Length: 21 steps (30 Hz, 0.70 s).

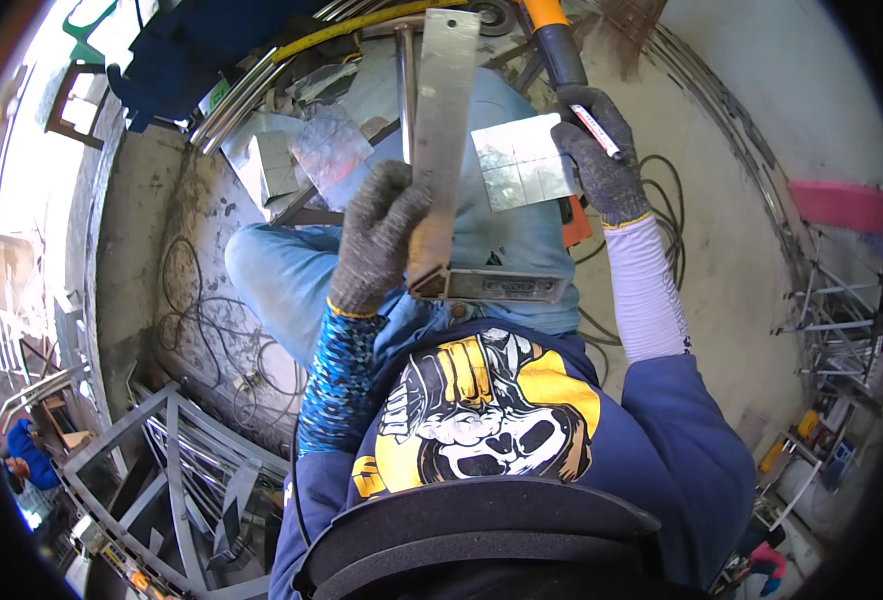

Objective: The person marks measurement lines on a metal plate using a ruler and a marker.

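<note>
My gloved left hand (379,232) is closed on the blade of a steel try square (449,130), whose thick stock (507,286) lies toward my lap. In my gloved right hand (602,150) are a thin metal plate (522,163) marked with crossing lines and a white marker (596,132) with red print. The hand grips the plate's right edge, and the marker lies across its fingers. Beyond that hand is an orange and black power tool (560,55). A hammer-like steel tool (406,90) stands just left of the square's blade.
Metal sheet pieces (330,150) and a bundle of metal tubes (237,105) lie ahead on the left. Black cable (207,315) coils over the floor on both sides. A grey metal frame (174,470) stands at lower left; a pink object (842,205) is at far right.
</note>
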Tool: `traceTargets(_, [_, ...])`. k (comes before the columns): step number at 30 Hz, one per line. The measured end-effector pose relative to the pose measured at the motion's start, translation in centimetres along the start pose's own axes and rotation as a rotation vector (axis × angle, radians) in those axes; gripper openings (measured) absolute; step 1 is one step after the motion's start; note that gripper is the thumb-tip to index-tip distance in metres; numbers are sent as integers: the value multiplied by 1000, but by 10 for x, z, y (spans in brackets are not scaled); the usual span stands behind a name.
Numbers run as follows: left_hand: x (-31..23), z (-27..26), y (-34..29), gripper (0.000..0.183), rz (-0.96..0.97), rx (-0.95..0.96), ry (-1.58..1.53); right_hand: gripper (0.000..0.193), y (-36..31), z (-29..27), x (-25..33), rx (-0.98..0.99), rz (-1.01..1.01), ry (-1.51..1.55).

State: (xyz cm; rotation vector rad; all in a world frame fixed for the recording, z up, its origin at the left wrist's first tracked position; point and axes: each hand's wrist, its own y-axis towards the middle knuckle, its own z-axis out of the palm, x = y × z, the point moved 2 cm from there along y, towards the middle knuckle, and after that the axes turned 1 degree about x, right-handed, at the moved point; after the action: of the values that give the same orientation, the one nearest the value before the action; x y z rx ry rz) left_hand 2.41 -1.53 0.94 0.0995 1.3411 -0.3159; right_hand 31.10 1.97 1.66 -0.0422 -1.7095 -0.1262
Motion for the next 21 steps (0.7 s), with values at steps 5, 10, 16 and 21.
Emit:
traceTargets(5, [2,-20,14,16,7,-36,75,38,17,18,-5,-30,-175,-76])
traceTargets(10, [12,3,20,12,-115,41,-22,41,31,28,-13,-77,-134,-31])
traceTargets(16, [34,9,28,19,-78,114,148,47,29,3,-24,-44,92,304])
traceTargets(21, [24,13,38,23,-54,162,364,51,20,14,-5,-56,55,144])
